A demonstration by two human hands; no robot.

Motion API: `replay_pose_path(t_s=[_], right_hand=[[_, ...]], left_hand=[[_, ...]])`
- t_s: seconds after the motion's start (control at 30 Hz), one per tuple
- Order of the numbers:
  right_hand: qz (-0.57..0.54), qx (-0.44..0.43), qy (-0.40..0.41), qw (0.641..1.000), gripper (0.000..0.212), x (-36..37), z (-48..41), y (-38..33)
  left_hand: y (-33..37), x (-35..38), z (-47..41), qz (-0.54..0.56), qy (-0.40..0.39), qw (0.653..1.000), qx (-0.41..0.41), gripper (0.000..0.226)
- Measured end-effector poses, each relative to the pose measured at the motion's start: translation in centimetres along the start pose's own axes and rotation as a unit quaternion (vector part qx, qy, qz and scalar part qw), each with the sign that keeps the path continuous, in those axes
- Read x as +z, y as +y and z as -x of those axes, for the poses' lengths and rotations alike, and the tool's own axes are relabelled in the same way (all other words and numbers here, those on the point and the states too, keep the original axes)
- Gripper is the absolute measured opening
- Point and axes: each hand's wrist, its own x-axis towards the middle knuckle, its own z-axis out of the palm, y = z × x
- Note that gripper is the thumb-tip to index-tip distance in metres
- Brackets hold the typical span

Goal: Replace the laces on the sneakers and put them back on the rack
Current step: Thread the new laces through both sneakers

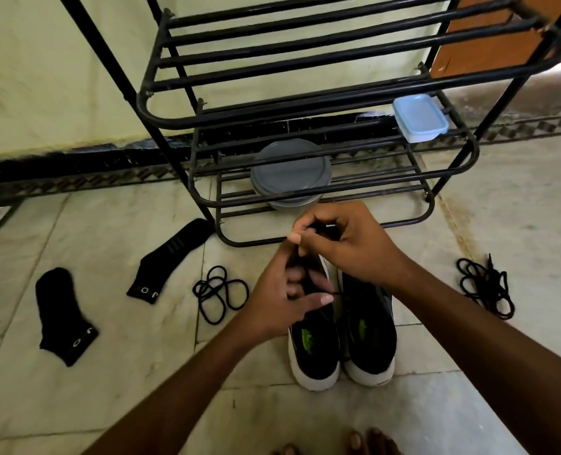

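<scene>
Floor, at rack's front edge: sneakers [341, 326] are standing side by side, toes toward rack [305, 80].
Right hand [344, 243]: is pinching lace [339, 293], drawing it upward.
Left hand [284, 298]: is gripping that lace at the left sneaker's eyelets.
Risk: a loosening pinch could let the lace slip back through; ends may be coming out uneven.
Grey tub [290, 169], lower shelf: is sitting lidded, contents hidden.
Blue-lidded box [420, 118], shelf's right end: lid on, contents not showing.

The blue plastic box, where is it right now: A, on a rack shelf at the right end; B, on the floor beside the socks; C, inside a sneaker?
A: the blue plastic box rests on the bars of the black rack, at its right end.
</scene>
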Motion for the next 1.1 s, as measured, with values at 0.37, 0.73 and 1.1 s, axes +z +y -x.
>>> replay_pose_path(t_s=[0.37,0.73,1.1], right_hand=[[-0.050,0.059,0.125,0.989,0.022,-0.4,0.8,4.0],[-0.167,0.135,0.130,0.968,0.014,2.3,1.3,4.2],[-0.161,0.321,0.208,0.910,0.012,2.0,3.5,7.1]], left_hand=[[-2.8,-9.6,-1.2,-0.209,0.146,0.928,-0.270,0.051],[0.1,-2.7,-2.1,0.128,-0.023,0.991,-0.027,0.083],[-1.9,-5.3,-2.0,-0.384,0.179,0.897,0.128,0.016]])
